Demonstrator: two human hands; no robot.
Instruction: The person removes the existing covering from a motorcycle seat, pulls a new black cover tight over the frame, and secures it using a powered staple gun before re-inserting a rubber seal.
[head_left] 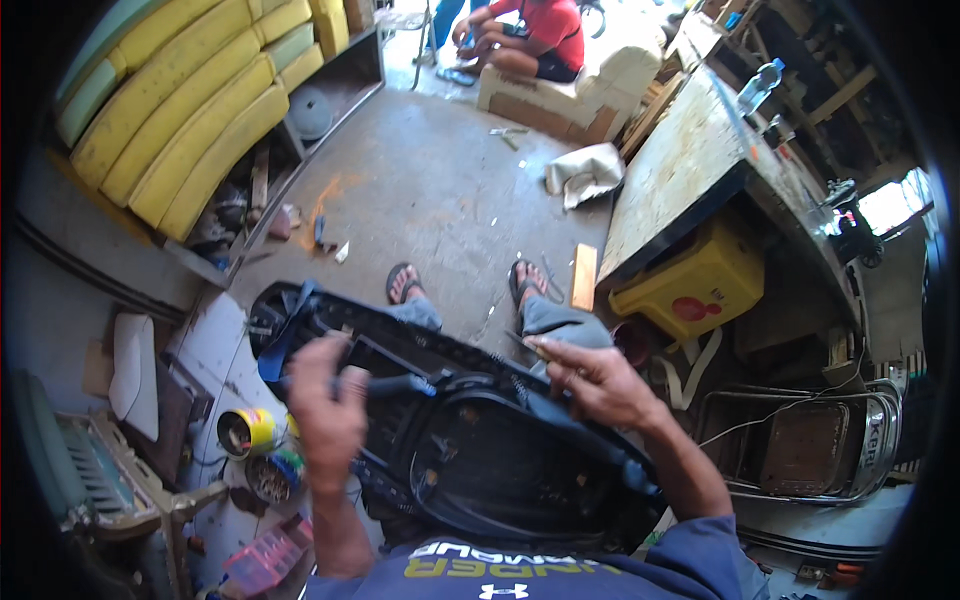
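Note:
Across my lap lies a black motorcycle seat base (500,465), underside up, with dark cover material folded along its edges. My left hand (330,405) is over its left part, thumb apart from the fingers and slightly blurred. A dark bar with a bluish end (405,385) shows beside that thumb; whether it belongs to the seat is unclear. A blue strip (275,345) hangs at the seat's left end. Above the far right edge, my right hand (595,380) is closed on a small thin tool (522,342), its blade or tip pointing left. Its exact kind is too small to tell.
Yellow foam pads (190,110) are stacked at far left. Two cans (245,432) and a pink plastic box (265,560) stand at my left. A wooden block (583,277), yellow container (695,280) and metal frame (800,440) are on the right. Another person (545,40) sits at the back.

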